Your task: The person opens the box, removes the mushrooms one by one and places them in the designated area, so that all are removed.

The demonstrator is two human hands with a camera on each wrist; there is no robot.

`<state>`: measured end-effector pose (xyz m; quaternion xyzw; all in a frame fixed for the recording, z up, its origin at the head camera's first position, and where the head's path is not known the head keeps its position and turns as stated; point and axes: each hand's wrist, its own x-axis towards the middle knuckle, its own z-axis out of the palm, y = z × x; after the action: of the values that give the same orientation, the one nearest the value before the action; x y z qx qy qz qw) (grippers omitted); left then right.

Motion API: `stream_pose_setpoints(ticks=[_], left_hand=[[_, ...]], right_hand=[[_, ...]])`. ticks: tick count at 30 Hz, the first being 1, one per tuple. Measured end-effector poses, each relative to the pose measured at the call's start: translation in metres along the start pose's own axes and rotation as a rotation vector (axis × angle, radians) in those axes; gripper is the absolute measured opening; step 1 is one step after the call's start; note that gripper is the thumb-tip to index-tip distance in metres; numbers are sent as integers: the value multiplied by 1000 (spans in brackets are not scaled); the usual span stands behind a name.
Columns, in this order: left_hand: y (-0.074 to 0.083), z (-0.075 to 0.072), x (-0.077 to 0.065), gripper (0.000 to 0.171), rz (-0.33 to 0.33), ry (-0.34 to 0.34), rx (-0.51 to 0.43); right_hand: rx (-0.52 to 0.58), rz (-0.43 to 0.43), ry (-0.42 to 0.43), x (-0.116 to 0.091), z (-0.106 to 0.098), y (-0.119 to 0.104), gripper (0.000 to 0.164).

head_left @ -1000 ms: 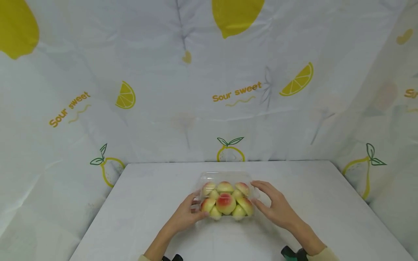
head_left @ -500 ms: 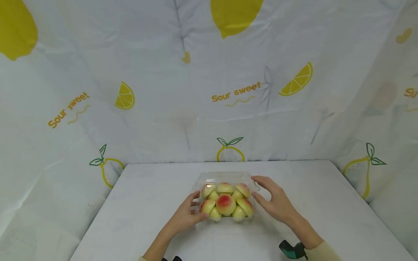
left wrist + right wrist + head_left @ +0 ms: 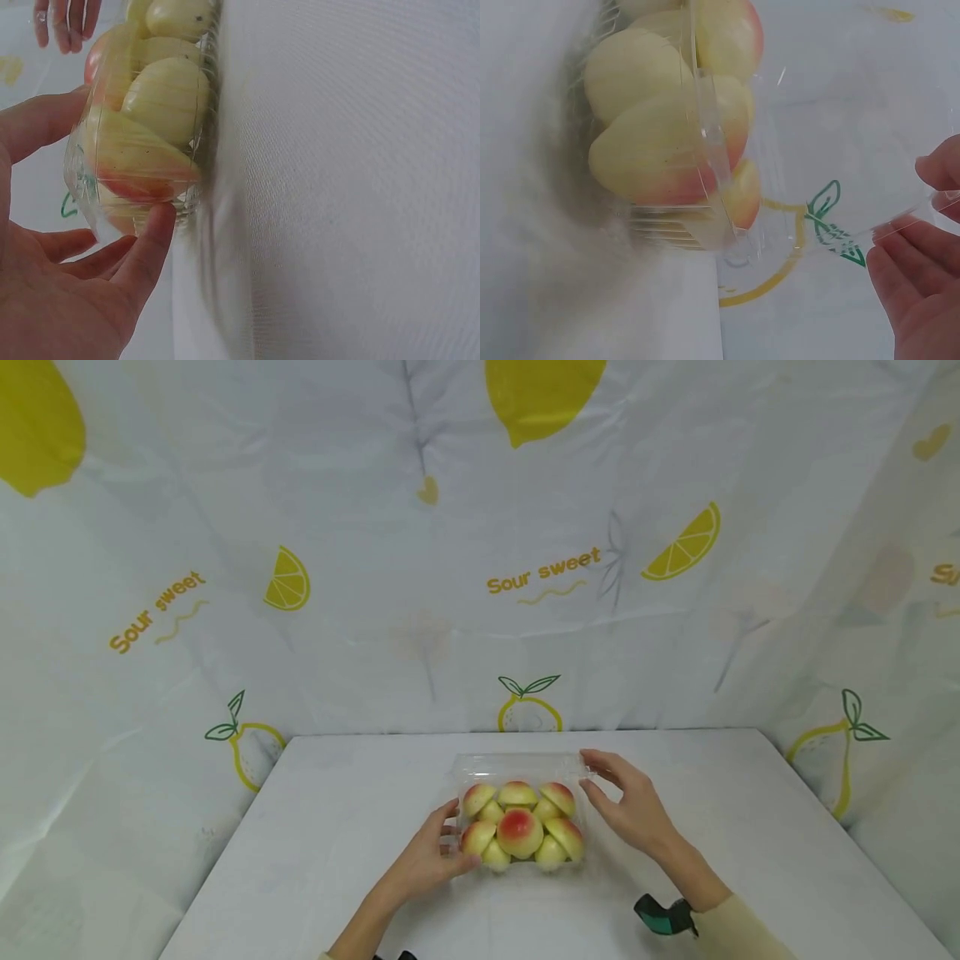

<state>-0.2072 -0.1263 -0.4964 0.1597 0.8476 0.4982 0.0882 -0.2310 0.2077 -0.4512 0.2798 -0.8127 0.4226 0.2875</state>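
A clear plastic clamshell box [image 3: 701,135] stands on the white table, filled with several yellow peaches [image 3: 520,832] blushed red. Its see-through lid [image 3: 840,142] is raised at the back, tilted away from the base. At the box's left end my left hand [image 3: 427,856] grips the base, thumb near the front corner and fingers round the side; the left wrist view shows a fingertip [image 3: 161,214] against the wall. My right hand [image 3: 633,806] pinches the lid's right edge between thumb and fingers, higher than the peaches.
The white table [image 3: 345,793] runs back to a white curtain [image 3: 360,610] printed with lemons and lettering. A dark and green strap piece [image 3: 663,917] sits by the right wrist.
My right hand has moved up and back along the right side, and the lid has swung further up and away. The left hand has stayed at the box's left end.
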Motion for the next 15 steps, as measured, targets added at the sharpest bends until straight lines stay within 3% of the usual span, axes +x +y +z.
stream_pose_setpoints(ticks=[15], left_hand=[[0,0,-1,93,18,-15,-2]], right_hand=[[34,54,96,17,5,13,28]])
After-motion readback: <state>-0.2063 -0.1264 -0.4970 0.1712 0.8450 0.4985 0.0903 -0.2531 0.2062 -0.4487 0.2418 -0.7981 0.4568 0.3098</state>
